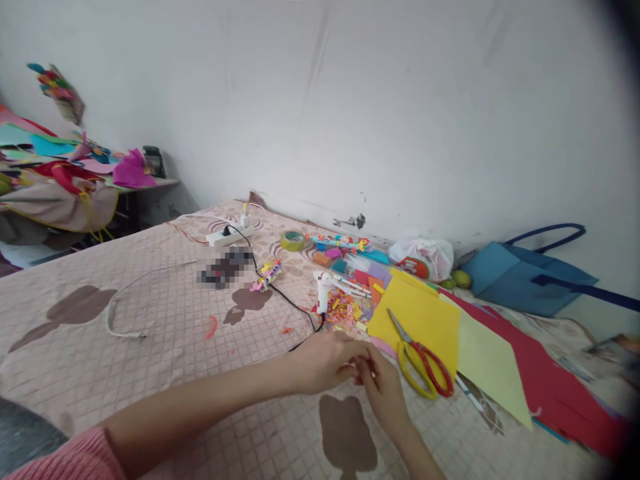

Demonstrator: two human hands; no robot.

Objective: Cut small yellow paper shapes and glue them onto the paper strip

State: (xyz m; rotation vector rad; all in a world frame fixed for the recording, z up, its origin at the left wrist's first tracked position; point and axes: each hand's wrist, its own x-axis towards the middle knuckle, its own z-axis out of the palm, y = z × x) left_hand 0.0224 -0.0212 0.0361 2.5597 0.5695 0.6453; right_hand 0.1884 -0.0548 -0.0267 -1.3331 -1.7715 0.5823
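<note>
My left hand (325, 360) and my right hand (383, 390) meet over the pink quilted bedspread (150, 347), fingertips pinched together on something too small to make out. Just right of them lie scissors (417, 360) with red and yellow handles, resting on a yellow sheet (425, 313). A white glue gun (323, 291) lies beyond my hands beside a heap of coloured paper scraps (345, 312), and its black cord runs toward my left hand.
Pale green (487, 363) and red sheets (545, 380) spread to the right. A blue bag (520, 277) leans on the wall. A tape roll (293, 240), power strip (230, 235), white cable (120, 300) and plastic bag (423, 257) lie further back. Coloured papers pile on a shelf (65, 173) at left.
</note>
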